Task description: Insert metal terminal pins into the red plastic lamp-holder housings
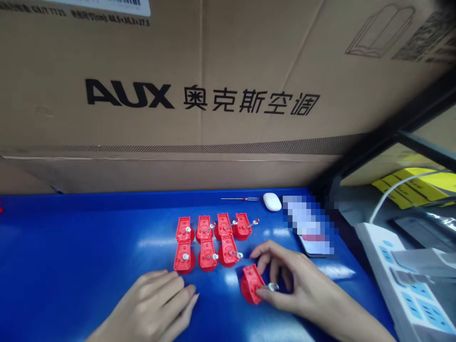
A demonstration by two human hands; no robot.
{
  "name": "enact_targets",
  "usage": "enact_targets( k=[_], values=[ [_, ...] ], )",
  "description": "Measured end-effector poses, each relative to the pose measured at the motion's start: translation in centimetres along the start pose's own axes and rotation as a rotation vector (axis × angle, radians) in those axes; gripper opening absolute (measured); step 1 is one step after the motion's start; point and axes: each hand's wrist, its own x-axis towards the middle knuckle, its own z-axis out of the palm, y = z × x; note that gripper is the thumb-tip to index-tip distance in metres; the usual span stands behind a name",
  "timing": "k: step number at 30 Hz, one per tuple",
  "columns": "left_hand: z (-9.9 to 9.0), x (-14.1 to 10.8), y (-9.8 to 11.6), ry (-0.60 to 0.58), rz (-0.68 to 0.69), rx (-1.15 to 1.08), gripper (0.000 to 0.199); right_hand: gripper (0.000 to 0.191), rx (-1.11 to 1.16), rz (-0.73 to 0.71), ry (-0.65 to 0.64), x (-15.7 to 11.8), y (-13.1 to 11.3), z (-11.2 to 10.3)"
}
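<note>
My right hand (290, 280) grips a red plastic housing (251, 281) by its right side, with the thumb at its lower edge. A small white fitting (272, 287) sticks out from that housing, between thumb and fingers. My left hand (156, 304) rests low on the blue surface, its fingers curled together and nothing seen in them. Just beyond it, several similar red housings (208, 254) lie in two rows, open side up, each with a small white piece at its right. The nearest one to my left hand is the front-left housing (183, 256).
The blue tabletop (89, 247) ends against a big cardboard box (213, 57). At the back lie a thin screwdriver (251, 199), a white rounded case (272, 202) and a blurred-out flat object (308, 228). A power strip (409, 285) and black frame (392, 123) stand right.
</note>
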Motion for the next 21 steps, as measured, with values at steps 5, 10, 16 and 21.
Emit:
enact_targets(
  k=[5, 10, 16, 21],
  values=[
    [0.1, 0.0, -0.1, 0.002, 0.015, 0.007, 0.021, 0.033, -0.079, -0.121, -0.068, -0.3, -0.6, 0.5],
    [0.1, 0.0, 0.3, 0.026, 0.016, 0.006, 0.022, 0.037, -0.056, -0.187, -0.113, -0.7, -1.7, 2.6],
    [-0.3, -0.1, 1.0, 0.015, -0.064, -0.044, 0.021, 0.048, -0.056, -0.287, -0.083, -1.0, -1.7, 6.3],
    [-0.5, -0.1, 1.6, -0.150, -0.153, -0.115, 0.056, 0.037, 0.017, -0.325, -0.036, -0.5, -1.8, 7.4]
  ],
)
